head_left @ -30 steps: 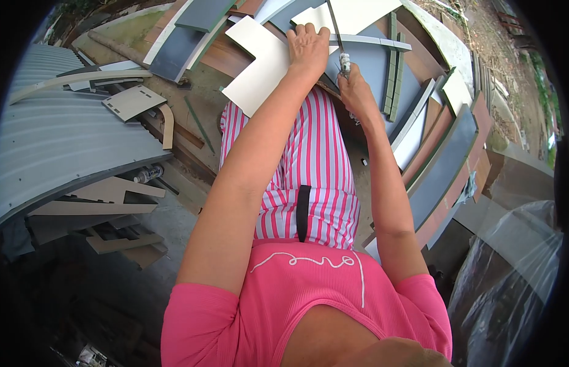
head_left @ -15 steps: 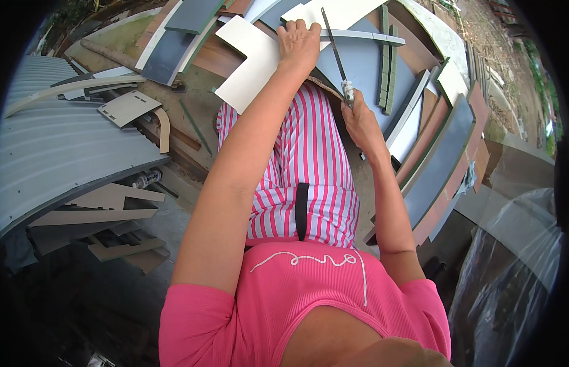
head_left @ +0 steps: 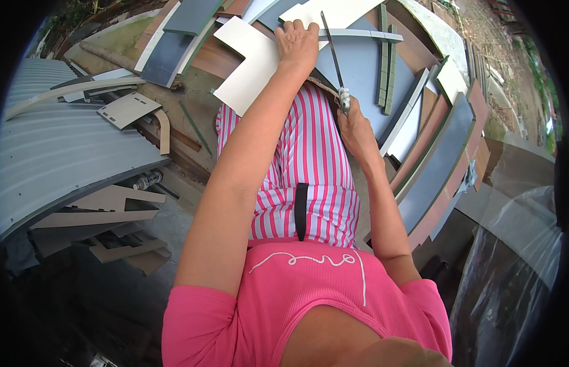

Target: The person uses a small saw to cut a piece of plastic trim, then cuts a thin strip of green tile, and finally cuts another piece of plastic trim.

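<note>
My left hand (head_left: 298, 44) presses down on a white L-shaped board (head_left: 251, 70), its fingers bent over the far edge. A long blue-grey strip (head_left: 364, 35) runs out to the right from beside those fingers. My right hand (head_left: 358, 125) is closed round the white-wrapped handle of a narrow hand saw (head_left: 335, 58). The thin dark blade points away from me and crosses over the strip, just right of my left hand. Under both lies a wide blue-grey panel (head_left: 351, 73), and another white board (head_left: 345, 12) is at the far side.
Green notched strips (head_left: 387, 67) lie right of the blade. Stacked long boards (head_left: 440, 165) flank my right arm. At left is a corrugated metal sheet (head_left: 70, 134) with offcuts (head_left: 130, 110) on it; a small bottle (head_left: 148, 179) lies below. Clear plastic sheeting (head_left: 510, 263) hangs at lower right.
My right hand has drawn the saw slightly back toward me, the blade sliding along beside the strip. My left hand stays on the white board.
</note>
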The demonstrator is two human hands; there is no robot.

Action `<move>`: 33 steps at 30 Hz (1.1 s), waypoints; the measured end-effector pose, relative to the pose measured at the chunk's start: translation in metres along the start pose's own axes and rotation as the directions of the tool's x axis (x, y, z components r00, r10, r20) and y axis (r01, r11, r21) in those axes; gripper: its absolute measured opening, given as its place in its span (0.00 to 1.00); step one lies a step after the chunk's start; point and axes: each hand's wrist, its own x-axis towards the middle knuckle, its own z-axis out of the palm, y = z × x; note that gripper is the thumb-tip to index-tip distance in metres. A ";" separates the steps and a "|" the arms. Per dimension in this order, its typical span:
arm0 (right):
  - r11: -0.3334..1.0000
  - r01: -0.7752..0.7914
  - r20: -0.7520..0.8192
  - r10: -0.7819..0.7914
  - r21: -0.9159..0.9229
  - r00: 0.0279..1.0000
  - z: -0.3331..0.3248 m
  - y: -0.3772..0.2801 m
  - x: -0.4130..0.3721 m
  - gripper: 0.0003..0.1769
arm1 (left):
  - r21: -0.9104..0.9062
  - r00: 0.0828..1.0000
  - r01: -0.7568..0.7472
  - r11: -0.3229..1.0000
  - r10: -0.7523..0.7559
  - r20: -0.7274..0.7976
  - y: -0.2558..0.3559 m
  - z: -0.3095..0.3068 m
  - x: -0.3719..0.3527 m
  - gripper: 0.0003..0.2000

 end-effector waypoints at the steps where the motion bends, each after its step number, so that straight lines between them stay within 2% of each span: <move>1: 1.000 -0.019 0.000 0.019 0.002 1.000 0.001 0.004 -0.010 0.20 | -0.002 1.000 0.001 1.000 -0.001 0.004 -0.001 0.001 -0.001 0.12; 4: 0.999 -0.053 0.012 0.053 -0.006 0.999 -0.003 0.004 -0.015 0.21 | -0.021 1.000 -0.018 1.000 0.018 0.000 -0.001 -0.004 -0.001 0.12; 6: 0.998 -0.063 0.025 0.063 -0.011 0.998 -0.009 0.000 -0.010 0.20 | -0.008 0.998 -0.022 1.000 0.023 0.058 0.000 -0.010 -0.002 0.12; 9: 0.996 0.065 0.028 -0.064 -0.066 0.998 -0.013 -0.002 0.026 0.19 | -0.024 0.998 -0.017 1.000 0.018 0.057 0.000 -0.010 0.000 0.12; 14: 0.993 0.080 0.017 -0.079 -0.084 0.997 -0.008 -0.003 0.055 0.20 | -0.004 0.999 0.023 1.000 -0.023 0.049 0.002 -0.010 0.000 0.12; 19: 0.995 0.076 0.011 -0.075 -0.060 0.997 -0.009 -0.003 0.035 0.20 | 0.006 0.998 0.027 1.000 -0.027 0.055 0.005 -0.009 -0.003 0.12; 21: 0.998 0.007 0.034 -0.005 -0.063 0.999 -0.010 -0.001 0.018 0.20 | 0.007 0.998 0.030 1.000 -0.030 0.061 0.006 -0.009 -0.002 0.12; 28: 0.997 -0.048 0.040 0.051 -0.062 0.998 -0.015 0.008 -0.021 0.21 | -0.012 0.998 0.001 1.000 -0.001 0.059 0.005 -0.010 -0.004 0.12; 30: 0.998 -0.016 0.095 0.022 -0.062 0.995 -0.022 0.005 -0.016 0.21 | -0.009 0.999 0.008 1.000 -0.008 0.050 0.005 -0.010 -0.002 0.12; 33: 0.997 0.025 0.087 -0.019 -0.076 0.996 -0.029 0.008 -0.004 0.21 | -0.007 0.999 0.009 1.000 -0.009 0.031 0.005 -0.009 -0.002 0.11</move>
